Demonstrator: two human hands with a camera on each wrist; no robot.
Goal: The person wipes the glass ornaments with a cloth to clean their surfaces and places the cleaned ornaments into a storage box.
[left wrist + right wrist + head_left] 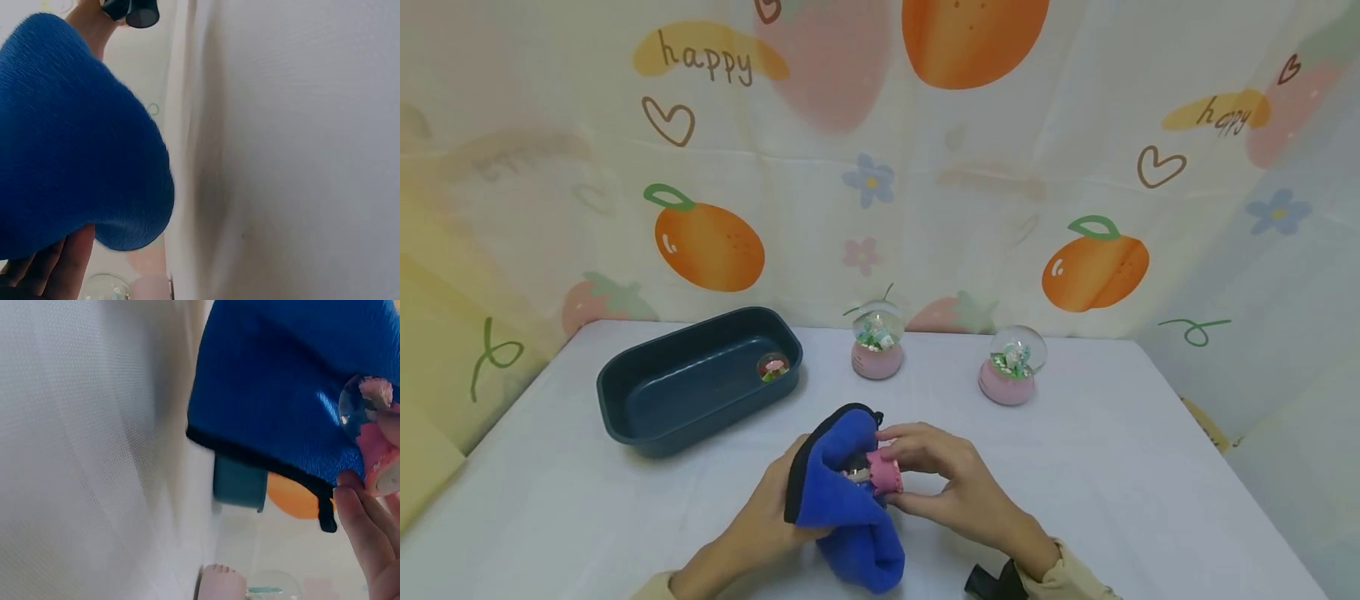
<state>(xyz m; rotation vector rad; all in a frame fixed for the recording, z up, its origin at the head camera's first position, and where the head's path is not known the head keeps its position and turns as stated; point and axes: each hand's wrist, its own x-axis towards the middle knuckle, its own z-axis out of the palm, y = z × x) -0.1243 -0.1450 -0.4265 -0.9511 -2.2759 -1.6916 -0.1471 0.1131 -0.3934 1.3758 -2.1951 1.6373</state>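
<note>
A blue cloth (853, 521) with black edging is bunched in my left hand (763, 508), which grips it from the left. My right hand (955, 483) pinches a small snow globe (886, 472) by its pink base, fingers above and thumb below. The globe's clear dome points left into the fold of the cloth, so the head view shows only part of it. In the right wrist view, the dome of this snow globe (359, 412) lies against the cloth (275, 381), with a pink figure inside. The cloth (81, 137) hides most of my left hand in the left wrist view.
A dark teal tray (677, 404) stands at the back left, with a small globe (772, 367) in its right end. Two larger snow globes on pink bases, one at the back middle (877, 358) and one farther right (1006, 385), stand on the white table (1112, 500).
</note>
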